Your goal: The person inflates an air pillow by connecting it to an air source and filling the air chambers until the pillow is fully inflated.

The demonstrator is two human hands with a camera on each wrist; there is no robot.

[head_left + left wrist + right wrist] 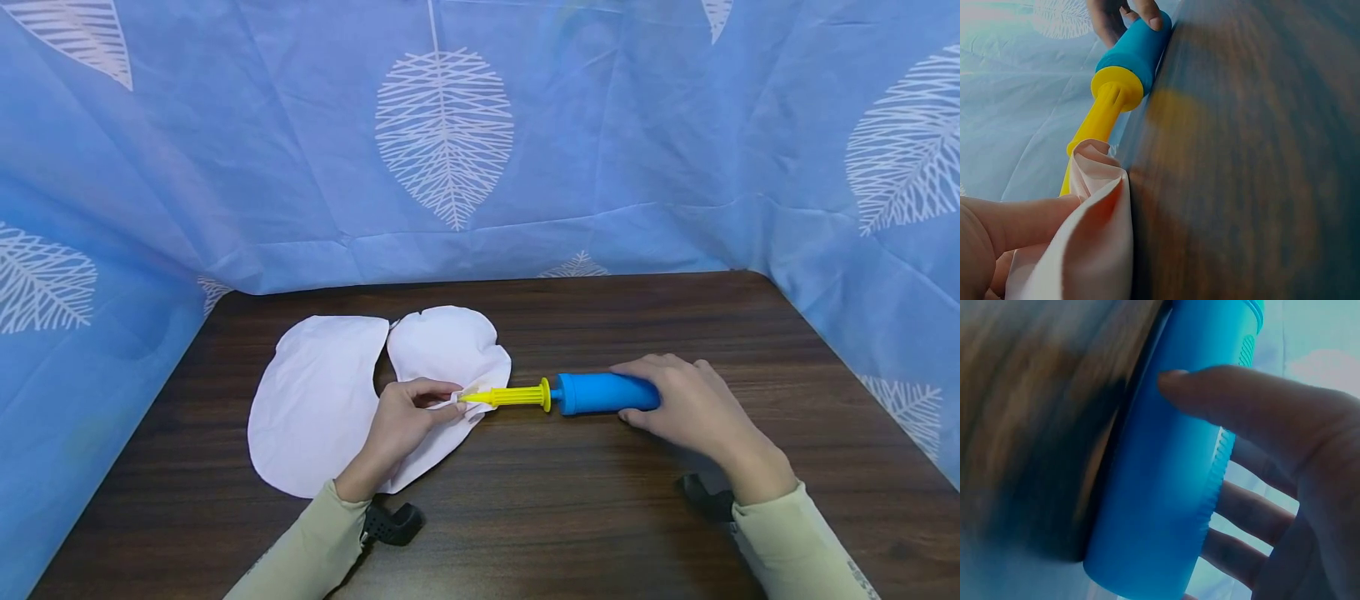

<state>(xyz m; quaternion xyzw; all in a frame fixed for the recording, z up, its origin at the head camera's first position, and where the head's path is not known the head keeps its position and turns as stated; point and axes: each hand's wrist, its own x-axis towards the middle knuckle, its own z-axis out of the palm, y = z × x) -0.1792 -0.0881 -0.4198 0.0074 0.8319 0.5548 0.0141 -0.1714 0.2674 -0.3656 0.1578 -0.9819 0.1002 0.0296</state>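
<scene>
A flat white neck pillow [311, 408], limp and curved in two lobes, lies on the left of the table. My left hand [401, 421] pinches its fabric between thumb and fingers, right at the tip of a yellow pump nozzle [517, 396]. In the left wrist view, the pinched fabric [1100, 219] folds up beside the nozzle, and the tip is hidden. The nozzle joins the blue barrel of a hand pump [596, 393], which lies level along the table. My right hand [697, 412] grips the barrel's far right end, thumb on the near side and fingers over the other.
The dark wooden table [585, 517] ends at a back edge against a blue curtain [600, 125] with white leaf prints, which also hangs at both sides. Black wrist mounts [393, 525] sit below both forearms, close over the tabletop.
</scene>
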